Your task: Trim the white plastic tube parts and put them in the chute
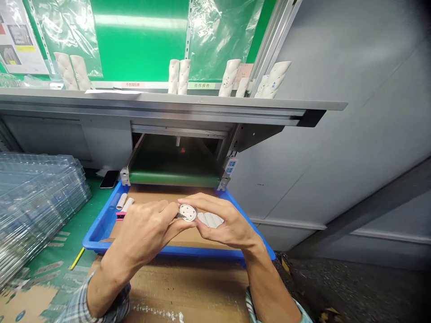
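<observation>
Precariously, the left hand (144, 233) and right hand (229, 224) pinch a round white plastic disc (187, 213) between closed fingers (205, 202), so a slip could drop it into the blue plastic tray (202, 252).

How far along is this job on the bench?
Looks done: white tubes stand on the shelf. In hand: the left hand and right hand hold a white disc. Left: loose tubes lying in the blue tray, beside stacked clear trays.

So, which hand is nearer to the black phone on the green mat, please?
Left. The left hand is over the blue tray, down and to the right of the phone. The right hand, holding the white disc, is farther right, beyond the left hand.
</observation>
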`<action>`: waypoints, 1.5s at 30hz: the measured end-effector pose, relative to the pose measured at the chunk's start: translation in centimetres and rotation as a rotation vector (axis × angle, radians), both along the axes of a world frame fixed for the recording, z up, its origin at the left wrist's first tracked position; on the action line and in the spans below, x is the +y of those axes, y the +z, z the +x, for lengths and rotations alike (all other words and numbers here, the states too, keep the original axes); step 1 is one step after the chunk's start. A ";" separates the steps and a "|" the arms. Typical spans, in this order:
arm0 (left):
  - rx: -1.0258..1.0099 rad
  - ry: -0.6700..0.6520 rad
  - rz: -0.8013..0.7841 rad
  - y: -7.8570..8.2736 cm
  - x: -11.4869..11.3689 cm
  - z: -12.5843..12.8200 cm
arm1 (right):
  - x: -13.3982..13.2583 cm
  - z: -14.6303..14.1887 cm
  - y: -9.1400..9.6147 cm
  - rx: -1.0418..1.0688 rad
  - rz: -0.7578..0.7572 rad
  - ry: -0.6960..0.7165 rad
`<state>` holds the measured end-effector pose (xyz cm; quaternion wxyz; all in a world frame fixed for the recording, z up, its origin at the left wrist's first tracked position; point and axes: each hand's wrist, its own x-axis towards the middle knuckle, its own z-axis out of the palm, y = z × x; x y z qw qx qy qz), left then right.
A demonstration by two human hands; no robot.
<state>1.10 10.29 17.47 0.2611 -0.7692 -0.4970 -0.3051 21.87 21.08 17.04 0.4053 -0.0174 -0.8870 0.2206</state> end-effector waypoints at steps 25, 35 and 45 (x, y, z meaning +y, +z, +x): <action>-0.089 0.087 -0.001 -0.2 -0.1 0.8 | -0.4 -0.5 -0.4 0.194 0.102 -0.186; -0.126 0.079 0.001 -0.2 -0.2 1.3 | -1.1 -1.2 -0.9 0.299 0.193 -0.270; -0.257 -0.060 0.040 -0.1 0.0 1.2 | -1.6 -1.8 -1.1 0.347 0.229 -0.333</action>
